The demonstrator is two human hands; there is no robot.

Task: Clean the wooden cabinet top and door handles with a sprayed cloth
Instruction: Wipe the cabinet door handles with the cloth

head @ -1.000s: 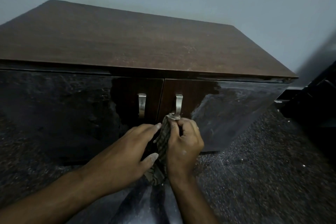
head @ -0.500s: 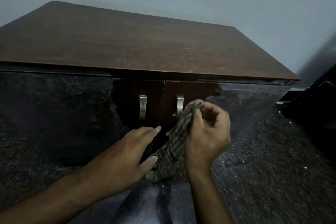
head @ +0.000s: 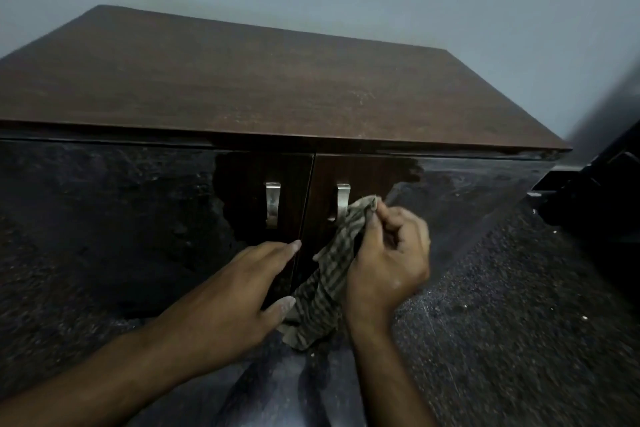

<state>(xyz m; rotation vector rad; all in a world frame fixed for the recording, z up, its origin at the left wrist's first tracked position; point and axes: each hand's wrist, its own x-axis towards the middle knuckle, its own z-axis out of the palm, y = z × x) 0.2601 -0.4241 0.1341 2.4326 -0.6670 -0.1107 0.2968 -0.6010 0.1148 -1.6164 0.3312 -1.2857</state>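
Right hand [head: 388, 264] pinches striped cloth [head: 332, 267] just beside upright right handle [head: 341, 201] (nearer hand) | left hand [head: 242, 291] flat, fingers straight, on door below left handle [head: 272, 204]

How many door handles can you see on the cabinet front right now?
2. The left handle is on the left door, uncovered. The right handle is on the right door, its lower part behind the cloth held by the right hand.

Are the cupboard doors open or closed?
Closed. Both cabinet doors sit flush under the cabinet top, with only a thin dark seam between the two handles.
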